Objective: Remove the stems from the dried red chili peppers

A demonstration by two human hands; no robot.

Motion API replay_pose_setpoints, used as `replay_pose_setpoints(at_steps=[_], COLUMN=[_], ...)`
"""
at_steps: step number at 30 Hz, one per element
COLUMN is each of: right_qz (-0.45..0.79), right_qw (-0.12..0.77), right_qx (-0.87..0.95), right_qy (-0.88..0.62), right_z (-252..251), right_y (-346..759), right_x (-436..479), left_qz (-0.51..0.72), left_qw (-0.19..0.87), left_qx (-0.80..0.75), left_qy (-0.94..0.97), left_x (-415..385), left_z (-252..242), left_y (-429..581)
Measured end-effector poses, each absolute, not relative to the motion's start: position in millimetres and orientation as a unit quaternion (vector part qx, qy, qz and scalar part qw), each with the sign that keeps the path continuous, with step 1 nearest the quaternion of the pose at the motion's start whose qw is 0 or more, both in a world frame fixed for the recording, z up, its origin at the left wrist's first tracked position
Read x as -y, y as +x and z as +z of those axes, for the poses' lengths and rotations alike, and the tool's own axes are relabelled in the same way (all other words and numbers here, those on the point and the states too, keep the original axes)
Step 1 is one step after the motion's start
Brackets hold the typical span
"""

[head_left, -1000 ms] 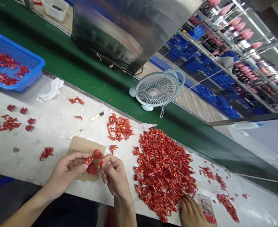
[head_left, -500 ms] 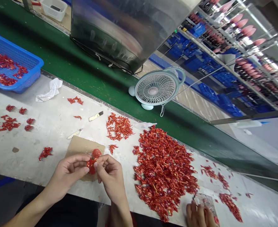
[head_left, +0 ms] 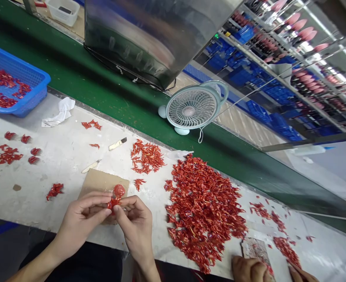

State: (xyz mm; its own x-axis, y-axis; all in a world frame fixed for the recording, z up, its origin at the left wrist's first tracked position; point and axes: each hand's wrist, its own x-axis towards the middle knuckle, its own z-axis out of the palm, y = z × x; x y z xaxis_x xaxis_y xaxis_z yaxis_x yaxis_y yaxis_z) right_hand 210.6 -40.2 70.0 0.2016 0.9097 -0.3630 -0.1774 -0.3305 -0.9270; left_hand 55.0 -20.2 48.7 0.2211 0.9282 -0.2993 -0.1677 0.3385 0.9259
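A pale green desk fan (head_left: 191, 107) (cord dangling) stands on the green belt (head_left: 108, 84); a crumpled white cloth (head_left: 59, 112) lies near the worktop's (head_left: 58, 172) far edge.

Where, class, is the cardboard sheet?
In the head view, the cardboard sheet lies beneath the person's left hand and right hand, left of the big dried-chilli heap.

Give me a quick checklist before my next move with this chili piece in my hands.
1. Dried red chili piece pinched between left hand and right hand: ok.
2. Round red piece above the cardboard sheet, resting or held: cannot tell.
3. Small knife lying away from both hands: ok.
4. Co-worker's hand by the large chili pile, apart from yours: ok.
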Motion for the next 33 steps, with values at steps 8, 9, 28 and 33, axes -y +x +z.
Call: replay_pose_setpoints(at_steps=[8, 9, 28, 33], right_qz=[0.551, 0.537, -0.040, 0.145], right_qw=[0.516, 0.520, 0.303, 0.324], right_qx=[0.316, 0.324, 0.275, 0.477], right_qy=[-0.574, -0.580, -0.912, -0.804], right_z=[61, 59, 42, 30], right_y=[218, 225, 415, 350], right_x=[43, 43, 80, 57], left_qz=[0.363, 0.355, 0.190, 0.314], left_qw=[0.659, 0.633, 0.318, 0.428], left_qx=[-0.456, -0.460, -0.681, -0.674], left_qy=[0.476, 0.512, 0.632, 0.514], left_x=[26, 25, -22, -12], left_z=[56, 56, 45, 56], left_y=[58, 53, -62, -41])
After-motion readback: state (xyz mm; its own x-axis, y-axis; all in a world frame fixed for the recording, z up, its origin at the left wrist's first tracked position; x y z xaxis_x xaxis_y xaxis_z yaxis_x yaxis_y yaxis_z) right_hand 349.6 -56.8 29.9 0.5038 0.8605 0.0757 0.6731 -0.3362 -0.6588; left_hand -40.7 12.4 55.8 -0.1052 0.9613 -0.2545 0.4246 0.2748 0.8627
